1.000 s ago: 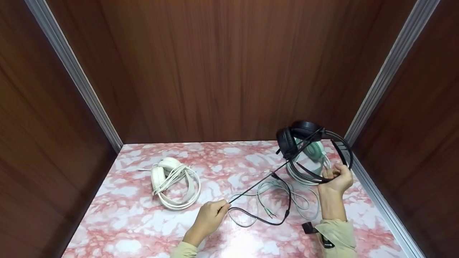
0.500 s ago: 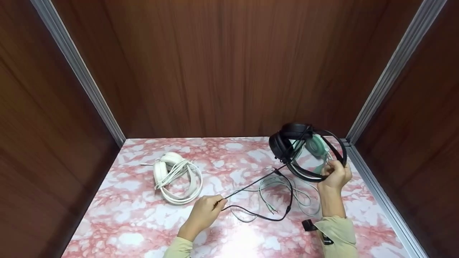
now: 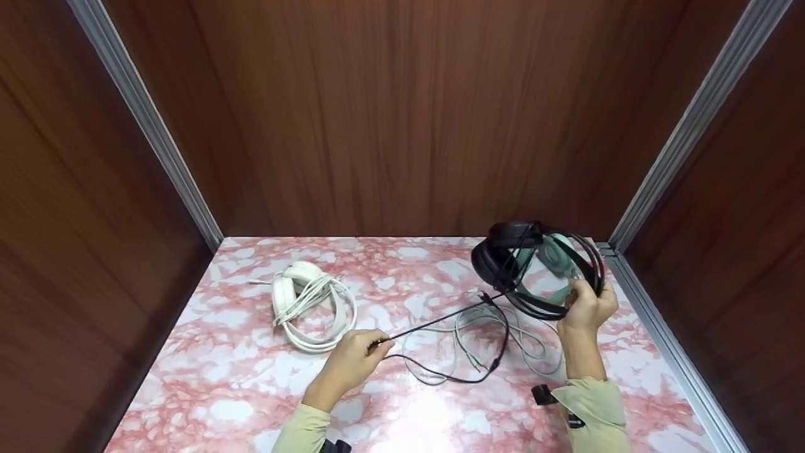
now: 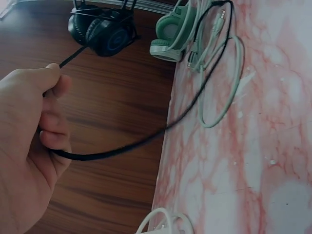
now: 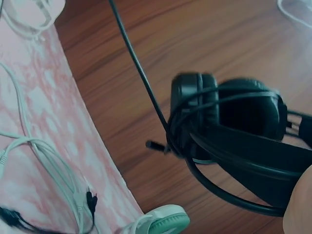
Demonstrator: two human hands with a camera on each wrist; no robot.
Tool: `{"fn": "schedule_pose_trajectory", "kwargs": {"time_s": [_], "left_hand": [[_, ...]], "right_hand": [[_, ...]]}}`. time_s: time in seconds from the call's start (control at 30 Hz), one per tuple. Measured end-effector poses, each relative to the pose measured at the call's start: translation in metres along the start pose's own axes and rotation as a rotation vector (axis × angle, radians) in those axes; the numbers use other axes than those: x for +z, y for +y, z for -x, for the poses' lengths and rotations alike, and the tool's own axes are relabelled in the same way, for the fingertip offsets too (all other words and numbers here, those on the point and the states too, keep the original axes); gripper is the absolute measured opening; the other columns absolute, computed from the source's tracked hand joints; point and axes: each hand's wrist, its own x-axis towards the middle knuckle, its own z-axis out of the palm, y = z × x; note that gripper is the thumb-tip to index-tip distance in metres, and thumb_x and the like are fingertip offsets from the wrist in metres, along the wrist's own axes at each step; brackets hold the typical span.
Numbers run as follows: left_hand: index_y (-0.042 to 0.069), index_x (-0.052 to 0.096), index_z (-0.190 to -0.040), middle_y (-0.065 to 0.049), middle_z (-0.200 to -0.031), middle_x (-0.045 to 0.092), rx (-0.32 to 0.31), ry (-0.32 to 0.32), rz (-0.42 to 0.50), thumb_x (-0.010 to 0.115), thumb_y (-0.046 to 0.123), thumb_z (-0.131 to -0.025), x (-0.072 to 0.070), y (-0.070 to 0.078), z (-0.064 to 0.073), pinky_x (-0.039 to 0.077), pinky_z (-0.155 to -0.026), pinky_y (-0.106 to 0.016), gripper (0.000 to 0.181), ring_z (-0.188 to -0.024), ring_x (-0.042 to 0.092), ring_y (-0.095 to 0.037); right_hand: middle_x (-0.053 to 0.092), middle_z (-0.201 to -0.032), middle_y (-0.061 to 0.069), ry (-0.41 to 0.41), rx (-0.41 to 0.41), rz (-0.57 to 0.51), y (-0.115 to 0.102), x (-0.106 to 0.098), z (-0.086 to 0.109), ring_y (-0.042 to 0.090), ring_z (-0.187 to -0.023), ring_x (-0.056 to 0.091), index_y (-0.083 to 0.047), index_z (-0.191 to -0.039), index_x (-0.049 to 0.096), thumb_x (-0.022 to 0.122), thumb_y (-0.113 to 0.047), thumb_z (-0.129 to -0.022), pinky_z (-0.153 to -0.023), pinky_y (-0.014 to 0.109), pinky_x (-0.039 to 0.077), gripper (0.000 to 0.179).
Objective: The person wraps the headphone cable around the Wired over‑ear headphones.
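- Black headphones (image 3: 525,264) hang lifted above the far right corner of the pink marble bench (image 3: 251,390), their headband gripped in your right hand (image 3: 585,308), whose fingers curl tight round the band.
- Your left hand (image 3: 352,362) works near the middle of the bench toward the near edge, thumb and curled fingers pinching the black cable (image 3: 434,324); the left wrist view shows the cord passing under the thumb and looping out below the fist.
- From that pinch the cable runs in a straight, taut line up to the black ear cups, while its slack drops in a loose loop onto the marble between your two hands.
- Seen from the right wrist, turns of the cable already cross the black ear cups and the band.
- Mint-green headphones (image 3: 556,258) lie at the far right corner, directly behind and partly hidden by the black pair; whether the two touch cannot be told.
- Their pale green cable (image 3: 528,343) sprawls in open loops on the marble between your hands, its plugs lying inside the black cable's loop.
- White headphones (image 3: 308,302) lie well apart toward the far left of the bench, their white cord wound across the band.
- Dark wood panels (image 3: 402,113) wall the bench on three sides.
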Motion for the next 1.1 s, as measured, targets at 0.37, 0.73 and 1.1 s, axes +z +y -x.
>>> {"fn": "schedule_pose_trajectory", "kwargs": {"time_s": [0.37,0.73,1.1], "left_hand": [[0.013,0.073,-0.092,0.01,-0.075,0.057,0.177,0.218,-0.162,0.074,0.009,-0.086,-0.01,0.0,-0.01,0.043,-0.057,-0.02,0.008,-0.065,0.05,-0.002],[0.01,0.075,-0.096,0.006,-0.07,0.05,0.263,0.368,-0.055,0.075,0.004,-0.083,-0.037,0.002,-0.037,0.034,-0.05,-0.019,0.014,-0.057,0.039,-0.004],[0.015,0.074,-0.08,0.006,-0.06,0.051,0.382,0.398,-0.263,0.084,0.025,-0.073,-0.075,0.019,-0.088,0.033,-0.045,-0.028,0.017,-0.053,0.04,-0.006]], "right_hand": [[0.04,-0.059,-0.003,-0.002,-0.188,0.362,0.003,0.006,0.006,0.01,-0.059,0.038,0.003,-0.061,0.048,0.058,0.018,-0.064,-0.051,0.023,0.033,0.018],[0.046,-0.059,-0.005,-0.243,-0.227,0.667,-0.034,0.028,0.028,0.004,-0.053,0.041,0.005,-0.07,0.054,0.059,0.014,-0.068,-0.049,0.019,0.036,0.01],[0.05,-0.071,0.007,-0.821,0.126,0.628,-0.024,0.02,0.022,0.012,-0.059,0.046,0.011,-0.086,0.056,0.055,0.019,-0.067,-0.049,0.022,0.04,0.02]]}}
